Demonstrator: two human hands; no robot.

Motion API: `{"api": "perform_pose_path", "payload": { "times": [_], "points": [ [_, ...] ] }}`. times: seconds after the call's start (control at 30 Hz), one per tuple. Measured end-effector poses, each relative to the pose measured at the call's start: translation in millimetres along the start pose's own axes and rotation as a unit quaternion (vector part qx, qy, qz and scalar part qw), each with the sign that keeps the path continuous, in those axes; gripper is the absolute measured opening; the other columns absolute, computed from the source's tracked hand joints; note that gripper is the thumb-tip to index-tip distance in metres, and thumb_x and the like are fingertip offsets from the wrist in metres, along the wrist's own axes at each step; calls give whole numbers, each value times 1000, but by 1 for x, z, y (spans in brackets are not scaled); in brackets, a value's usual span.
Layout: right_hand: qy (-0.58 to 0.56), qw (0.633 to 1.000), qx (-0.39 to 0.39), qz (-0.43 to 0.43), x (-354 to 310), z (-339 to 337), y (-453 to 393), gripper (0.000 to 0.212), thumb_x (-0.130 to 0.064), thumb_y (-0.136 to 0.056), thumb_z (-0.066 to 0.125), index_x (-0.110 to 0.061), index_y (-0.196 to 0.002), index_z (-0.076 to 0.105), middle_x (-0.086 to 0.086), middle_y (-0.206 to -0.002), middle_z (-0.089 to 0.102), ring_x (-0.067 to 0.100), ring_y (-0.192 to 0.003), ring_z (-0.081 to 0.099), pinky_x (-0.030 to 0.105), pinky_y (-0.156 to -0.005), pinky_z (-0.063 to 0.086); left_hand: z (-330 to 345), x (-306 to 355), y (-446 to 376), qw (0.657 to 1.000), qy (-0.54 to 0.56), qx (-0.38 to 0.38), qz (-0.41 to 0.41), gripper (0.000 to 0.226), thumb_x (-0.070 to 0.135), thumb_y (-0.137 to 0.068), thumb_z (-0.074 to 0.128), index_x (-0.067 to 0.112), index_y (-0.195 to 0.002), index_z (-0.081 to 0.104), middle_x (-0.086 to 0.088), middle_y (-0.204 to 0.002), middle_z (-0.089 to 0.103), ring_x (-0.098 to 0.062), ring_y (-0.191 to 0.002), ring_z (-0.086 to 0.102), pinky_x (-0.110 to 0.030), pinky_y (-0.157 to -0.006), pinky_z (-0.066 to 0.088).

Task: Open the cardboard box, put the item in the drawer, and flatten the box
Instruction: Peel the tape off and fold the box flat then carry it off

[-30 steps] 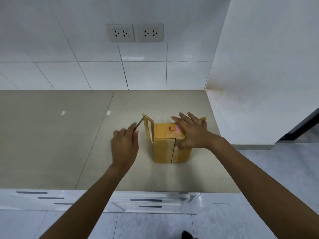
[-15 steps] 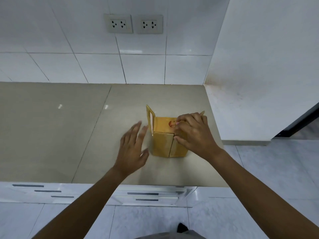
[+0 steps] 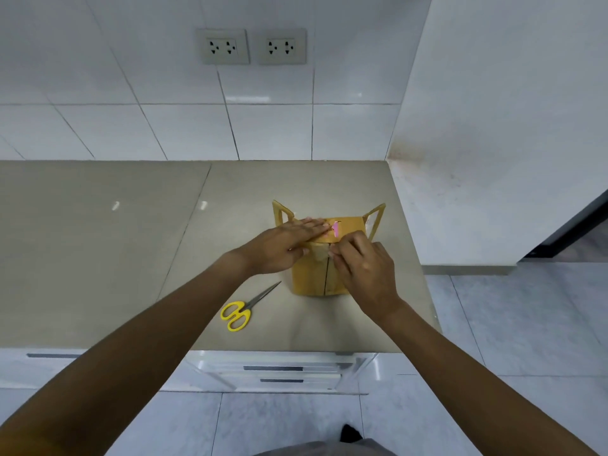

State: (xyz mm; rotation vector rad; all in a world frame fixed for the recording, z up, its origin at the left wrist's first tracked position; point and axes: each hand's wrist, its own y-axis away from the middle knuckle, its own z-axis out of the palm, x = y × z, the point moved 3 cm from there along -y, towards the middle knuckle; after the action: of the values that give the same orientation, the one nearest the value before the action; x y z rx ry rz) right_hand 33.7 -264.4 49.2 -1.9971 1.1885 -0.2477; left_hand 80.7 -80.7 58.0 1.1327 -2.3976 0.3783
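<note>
- A small brown cardboard box [image 3: 317, 278] is seen standing upright on the beige stone bench [image 3: 131, 258], near the bench's right end and toward its front edge.
- Two side flaps of the box are raised, one at the upper left [image 3: 281, 212] and one at the upper right [image 3: 375, 218]; each shows a cut-out opening.
- A vertical seam is visible down the middle of the box's near face, and a small pink mark [image 3: 335, 229] is seen on its top panel.
- The left hand [image 3: 283, 246] is laid flat across the top left of the box, its fingers [image 3: 312, 225] stretched out and held close together, pressed on the cardboard.
- The right hand [image 3: 365, 268] is placed at the top front edge of the box, its fingers [image 3: 342, 250] curled and drawn together in a pinch at the cardboard edge; exactly which piece is pinched cannot be told.
- The contents of the box are hidden by the hands and the top panel.
- A pair of yellow-handled scissors [image 3: 245, 307] is laid on the bench just left of and in front of the box, blades closed and pointed toward it, apart from both hands.
- White drawer fronts with dark handle slots [image 3: 279, 373] are seen below the bench edge.
- Two grey double wall sockets [image 3: 251, 46] are set in the white tiled wall behind the bench.
</note>
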Motion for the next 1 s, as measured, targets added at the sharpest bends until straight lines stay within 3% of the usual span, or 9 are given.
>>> {"api": "perform_pose_path", "payload": {
  "times": [0.2,0.33,0.43,0.5,0.57,0.7,0.83,1.0],
  "points": [
    [-47,998,-12,28,2,5,9,13,-16,-93,61,-5,-94,68,13,-106,64,27,-92,60,35,-75,49,-2,1,-4,999,21,13,-29,52,15,-97,52,24,-147,38,6,-154,34,-9,-143,25,-25,-117,16],
    [-75,997,-9,-9,-8,5,14,15,-13,-95,54,-2,-95,66,16,-112,65,31,-101,61,40,-88,47,-4,-1,-5,999,9,19,-44,51,15,-97,53,21,-146,40,5,-153,38,-10,-142,28,-18,-112,16],
    [-86,996,-19,-7,-12,8,20,11,-10,-94,56,-3,-93,64,17,-115,65,32,-103,61,46,-90,48,-9,2,-9,999,12,12,-49,52,25,-92,53,19,-143,45,-1,-147,46,-17,-136,39,-30,-112,30],
    [-96,995,-29,3,-11,7,20,14,-11,-95,55,-1,-95,65,17,-117,63,33,-102,61,44,-88,49,-11,7,-13,997,-27,15,-64,58,42,-88,43,25,-143,44,-1,-136,52,-20,-125,45,-40,-103,39],
    [-107,994,-33,12,-12,4,19,14,-11,-95,55,-1,-94,65,17,-119,62,32,-103,61,40,-87,51,-10,13,-18,989,-113,31,-87,59,56,-89,31,34,-144,37,-1,-127,49,-21,-118,44,-44,-94,41],
    [-117,991,-25,56,-8,-3,20,9,-13,-90,63,-6,-95,65,15,-122,61,25,-107,60,32,-90,51,2,21,-27,968,-226,65,-92,64,69,-87,8,49,-144,29,-3,-124,43,-22,-117,39,-50,-95,36],
    [-97,993,-20,67,1,-9,30,18,-18,-90,65,-8,-105,66,11,-124,61,23,-110,60,33,-90,52,10,20,-31,962,-234,85,-108,66,76,-84,23,46,-142,35,-4,-126,43,-24,-119,37,-53,-97,33],
    [-66,997,6,38,-1,-17,47,10,-18,-87,70,-9,-88,70,8,-116,68,24,-104,64,39,-90,52,19,14,-36,963,-233,56,-127,70,75,-83,37,46,-145,26,-7,-150,32,-37,-135,31,-60,-99,33]
  ]
}}
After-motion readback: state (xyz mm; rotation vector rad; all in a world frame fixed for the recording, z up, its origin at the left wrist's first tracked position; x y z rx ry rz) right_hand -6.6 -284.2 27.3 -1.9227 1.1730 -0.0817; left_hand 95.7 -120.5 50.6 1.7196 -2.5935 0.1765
